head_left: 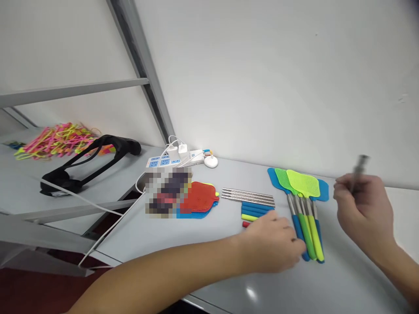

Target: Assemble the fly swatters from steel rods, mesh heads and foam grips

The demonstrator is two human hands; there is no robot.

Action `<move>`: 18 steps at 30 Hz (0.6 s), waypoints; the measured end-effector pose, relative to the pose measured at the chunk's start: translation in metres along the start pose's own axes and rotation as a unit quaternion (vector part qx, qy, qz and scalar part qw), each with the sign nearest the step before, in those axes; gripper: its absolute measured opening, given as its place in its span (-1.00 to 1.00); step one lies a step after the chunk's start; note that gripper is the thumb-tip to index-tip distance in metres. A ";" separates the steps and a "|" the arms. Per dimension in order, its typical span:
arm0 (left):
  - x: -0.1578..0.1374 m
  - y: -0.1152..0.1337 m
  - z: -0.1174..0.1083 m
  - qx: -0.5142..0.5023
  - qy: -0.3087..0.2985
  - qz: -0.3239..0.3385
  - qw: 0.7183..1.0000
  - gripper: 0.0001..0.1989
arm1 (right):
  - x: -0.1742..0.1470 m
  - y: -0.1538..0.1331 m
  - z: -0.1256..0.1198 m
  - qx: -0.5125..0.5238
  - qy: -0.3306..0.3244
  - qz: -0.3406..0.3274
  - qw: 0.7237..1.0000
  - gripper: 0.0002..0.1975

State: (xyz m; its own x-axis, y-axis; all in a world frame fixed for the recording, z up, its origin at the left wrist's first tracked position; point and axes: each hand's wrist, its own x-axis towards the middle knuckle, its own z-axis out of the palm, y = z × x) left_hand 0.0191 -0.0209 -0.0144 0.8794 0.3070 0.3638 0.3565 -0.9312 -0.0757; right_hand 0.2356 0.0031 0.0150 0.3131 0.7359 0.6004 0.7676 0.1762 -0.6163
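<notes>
Your left hand [273, 242] lies curled on the grey desk [203, 257], touching the blue and green plastic fly swatters [303, 205] at centre right. Your right hand [363, 209] pinches a thin metal rod [358, 168] above bare desk near the right edge.

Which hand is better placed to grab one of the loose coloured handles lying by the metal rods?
Left. The left hand rests right beside the coloured handles, while the right hand is raised off to the side, already gripping a metal rod.
</notes>
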 end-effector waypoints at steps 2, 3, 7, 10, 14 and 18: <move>-0.005 -0.003 -0.008 -0.001 -0.040 -0.050 0.998 -0.80 | -0.014 0.006 -0.010 0.076 0.047 0.023 0.996 -0.89; -0.008 -0.004 -0.011 0.000 -0.055 -0.061 0.997 -0.78 | -0.019 0.007 -0.012 0.118 0.068 0.031 0.990 -0.89; -0.018 -0.010 -0.018 -0.003 -0.106 -0.069 0.992 -0.79 | -0.026 0.007 -0.012 0.272 0.126 0.038 0.953 -0.93; -0.017 -0.011 -0.018 -0.021 -0.134 -0.084 0.987 -0.75 | -0.026 0.008 -0.012 0.343 0.114 0.012 0.932 -0.92; -0.014 -0.007 -0.016 -0.008 -0.155 -0.124 0.980 -0.70 | -0.025 0.012 -0.017 0.400 0.064 -0.001 0.914 -0.90; -0.019 -0.005 -0.015 -0.023 -0.157 -0.152 0.976 -0.67 | -0.019 0.014 -0.019 0.408 0.098 -0.004 0.908 -0.75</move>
State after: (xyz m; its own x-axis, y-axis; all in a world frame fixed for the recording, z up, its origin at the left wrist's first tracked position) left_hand -0.0040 -0.0250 -0.0072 0.7910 0.6088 0.0609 0.6077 -0.7933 0.0366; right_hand 0.2511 -0.0207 0.0042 0.4649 0.6158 0.6361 0.1256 0.6654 -0.7359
